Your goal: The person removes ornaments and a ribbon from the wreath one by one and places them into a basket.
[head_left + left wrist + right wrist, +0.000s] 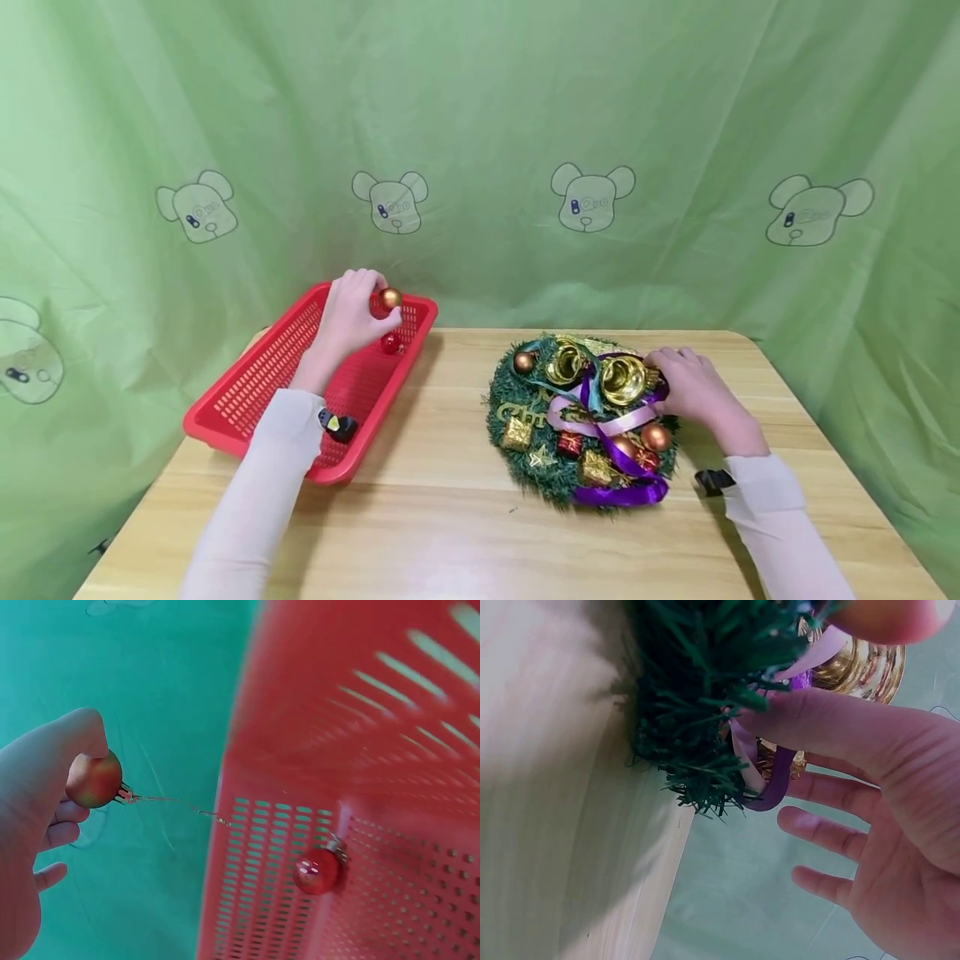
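My left hand [351,315] pinches a copper-gold Christmas bauble [391,299] by its ball, over the far end of a red plastic basket [360,433]. In the left wrist view a thin string trails from the bauble's cap [124,794] toward the basket rim. A shiny red bauble [316,871] lies inside the basket. My right hand [696,392] is at the right edge of a green Christmas wreath [517,383]. Its thumb [817,724] touches greenery and ribbon; the other fingers extend behind, and whether they pinch anything is hidden.
Two gold bells [622,380], a purple ribbon [618,495], a pink ribbon [618,423], small gift boxes [517,433], a gold star [541,457] and copper baubles [655,437] decorate the wreath. Beneath is a wooden table [450,533]; a green curtain [487,100] hangs behind it.
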Motion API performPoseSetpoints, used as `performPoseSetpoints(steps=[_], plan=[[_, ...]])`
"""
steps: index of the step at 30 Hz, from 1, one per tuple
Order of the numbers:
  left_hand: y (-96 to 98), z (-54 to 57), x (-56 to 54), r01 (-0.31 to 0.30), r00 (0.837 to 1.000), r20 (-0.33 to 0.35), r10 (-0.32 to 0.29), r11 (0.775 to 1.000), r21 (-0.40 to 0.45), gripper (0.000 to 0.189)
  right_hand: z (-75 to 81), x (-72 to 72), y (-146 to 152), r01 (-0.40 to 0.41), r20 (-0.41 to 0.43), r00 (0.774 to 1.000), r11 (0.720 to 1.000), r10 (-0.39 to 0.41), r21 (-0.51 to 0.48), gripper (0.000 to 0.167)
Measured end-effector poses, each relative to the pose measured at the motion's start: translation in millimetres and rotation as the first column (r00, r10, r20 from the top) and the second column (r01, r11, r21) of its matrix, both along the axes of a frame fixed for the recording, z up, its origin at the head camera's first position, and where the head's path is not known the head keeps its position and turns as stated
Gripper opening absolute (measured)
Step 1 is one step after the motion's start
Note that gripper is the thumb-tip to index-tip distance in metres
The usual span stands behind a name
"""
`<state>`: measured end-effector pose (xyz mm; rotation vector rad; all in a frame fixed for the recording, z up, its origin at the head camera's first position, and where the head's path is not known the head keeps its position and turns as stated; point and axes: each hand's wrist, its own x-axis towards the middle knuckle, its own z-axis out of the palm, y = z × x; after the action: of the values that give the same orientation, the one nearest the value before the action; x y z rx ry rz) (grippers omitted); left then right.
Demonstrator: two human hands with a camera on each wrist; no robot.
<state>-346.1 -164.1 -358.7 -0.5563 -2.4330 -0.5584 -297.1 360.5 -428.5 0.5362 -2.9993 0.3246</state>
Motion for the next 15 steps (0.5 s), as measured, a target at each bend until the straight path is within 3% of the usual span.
performPoseSetpoints(steps=[6, 15], plan=[[-9.3, -16.5, -2.2, -0.033, 0.999, 0.029, 0.033, 0.999, 0.008, 0.035, -2.3, 0.1, 0.3, -0.012, -0.003, 1.0, 1.0, 0.012, -0.001, 0.076], [-16.3, -26.2, -10.4, -0.066, 0.994, 0.085, 0.068, 0.997, -0.026, 0.035, -2.7, -2.3, 1.5, -0.014, -0.02, 1.0, 1.0, 0.014, -0.001, 0.075]])
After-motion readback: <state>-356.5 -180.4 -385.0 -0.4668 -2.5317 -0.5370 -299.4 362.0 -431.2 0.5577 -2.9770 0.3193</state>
